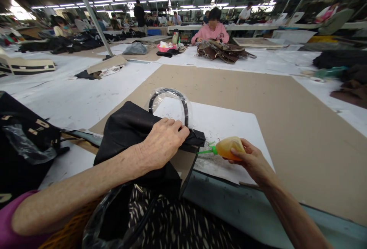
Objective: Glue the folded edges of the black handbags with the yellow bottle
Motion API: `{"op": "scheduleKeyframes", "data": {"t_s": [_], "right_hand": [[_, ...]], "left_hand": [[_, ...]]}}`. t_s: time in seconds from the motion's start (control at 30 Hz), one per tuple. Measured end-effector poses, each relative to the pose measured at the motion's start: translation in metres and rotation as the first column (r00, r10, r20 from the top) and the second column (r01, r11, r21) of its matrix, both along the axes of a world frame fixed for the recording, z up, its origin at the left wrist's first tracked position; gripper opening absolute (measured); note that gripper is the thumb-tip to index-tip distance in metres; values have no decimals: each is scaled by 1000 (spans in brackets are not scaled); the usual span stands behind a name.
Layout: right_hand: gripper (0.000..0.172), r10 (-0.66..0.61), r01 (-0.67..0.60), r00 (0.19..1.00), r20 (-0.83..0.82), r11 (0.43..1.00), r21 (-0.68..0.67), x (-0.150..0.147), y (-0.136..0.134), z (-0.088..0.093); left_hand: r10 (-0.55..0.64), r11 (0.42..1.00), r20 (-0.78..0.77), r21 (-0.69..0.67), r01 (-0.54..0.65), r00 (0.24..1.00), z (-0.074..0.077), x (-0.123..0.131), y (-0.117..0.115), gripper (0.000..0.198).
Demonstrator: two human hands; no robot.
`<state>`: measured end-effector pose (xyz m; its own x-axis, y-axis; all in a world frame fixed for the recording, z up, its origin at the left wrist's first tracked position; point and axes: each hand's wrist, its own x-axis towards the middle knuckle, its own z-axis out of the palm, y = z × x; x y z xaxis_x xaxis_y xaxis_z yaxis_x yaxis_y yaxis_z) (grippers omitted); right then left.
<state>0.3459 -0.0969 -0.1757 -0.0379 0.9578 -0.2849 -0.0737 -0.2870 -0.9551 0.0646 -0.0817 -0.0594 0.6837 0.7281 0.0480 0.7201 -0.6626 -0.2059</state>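
Note:
A black bag (126,126) lies on its side at the table's front edge, its tan inside partly showing. My left hand (164,140) is closed on the bag's upper edge, its fingertips curled out of sight. Beyond those knuckles stands the bag's dark handle (184,105), wrapped in clear plastic. My right hand (248,157) grips a soft squeeze bottle (229,148) of amber liquid, held on its side. The bottle's thin green nozzle points left, its tip close to the bag's edge; whether they touch I cannot tell.
Under the bag is a white sheet (237,121) on brown board (286,126). Another black bag (23,145) sits at left. A second black handle or strap with plastic hangs in my lap. Across the table, a person in pink (210,31) works behind brown pieces (223,51).

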Motion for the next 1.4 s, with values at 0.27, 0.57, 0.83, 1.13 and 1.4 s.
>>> {"op": "scheduleKeyframes", "data": {"t_s": [0.27,0.57,0.83,1.13,1.4], "right_hand": [[54,-43,44,998,-49,999,18,2,-1,-3],[51,28,-28,1000,6,999,18,-1,-4,5],[48,84,-84,993,-77,996,2,-4,-18,10],[42,152,-151,984,-95,988,15,-20,-36,26],[39,175,-172,978,-110,985,32,-22,-47,28]], "left_hand": [[-17,999,13,29,17,1000,-5,-4,-2,19],[-14,999,10,30,14,1000,-5,-2,-3,17],[-25,999,22,45,24,999,-7,-1,-4,16],[-25,997,18,68,24,1000,-9,-2,-5,13],[-32,997,-2,71,32,999,-8,-2,-9,16]]}}
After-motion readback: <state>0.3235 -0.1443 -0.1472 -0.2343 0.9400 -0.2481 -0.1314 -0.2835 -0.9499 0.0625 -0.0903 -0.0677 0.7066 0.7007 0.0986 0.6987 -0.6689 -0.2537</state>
